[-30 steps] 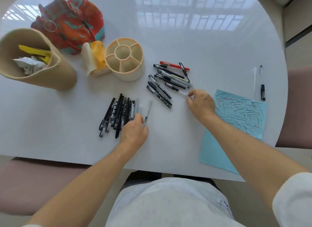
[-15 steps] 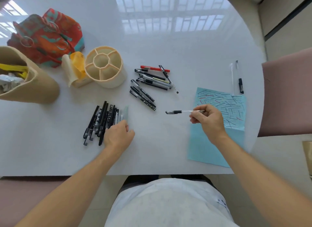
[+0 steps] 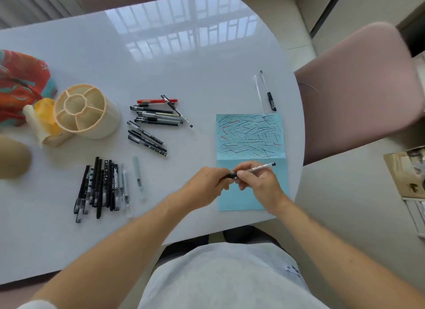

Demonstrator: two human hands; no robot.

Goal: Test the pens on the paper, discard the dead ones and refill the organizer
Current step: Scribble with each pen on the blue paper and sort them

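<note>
Testing looks partway through: both hands (image 3: 232,182) pinch one pen (image 3: 253,169), perhaps uncapping it, over the scribbled paper (image 3: 250,136), with the organizer (image 3: 85,111) unfilled.

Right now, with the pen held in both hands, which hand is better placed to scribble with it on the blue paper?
Right. The right hand grips the pen by its barrel directly above the blue paper; the left hand only pinches its cap end, off the sheet's left edge.

Bright daylight; window glare on glossy table (image 3: 161,55); soft shadows; wide-angle edge distortion.
</note>
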